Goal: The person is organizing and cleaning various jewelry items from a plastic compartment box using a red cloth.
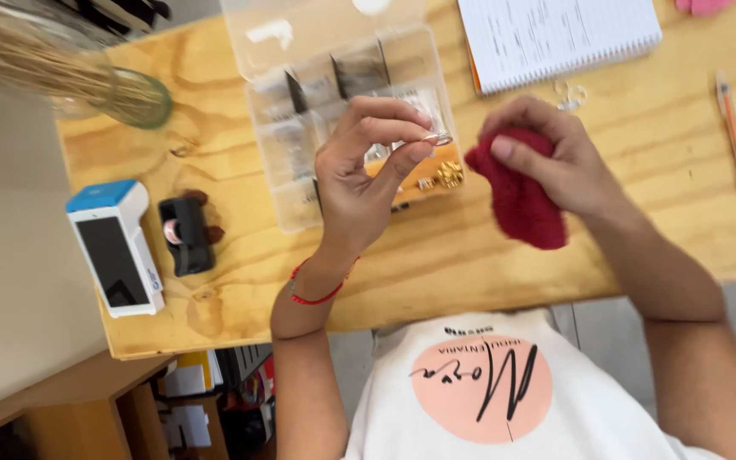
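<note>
White shirt below our wrists, left hand pinching small ring — right hand gripping red cloth, clear compartment box behind our fingers.

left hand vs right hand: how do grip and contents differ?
The left hand pinches a small metal ring between fingertips, raised upright over the clear plastic organizer box. The right hand wraps loosely around a bunched dark red cloth, fingers spread across it. The left wrist has a red string bracelet; the right wrist is bare. Both are held above the wooden table.
</note>
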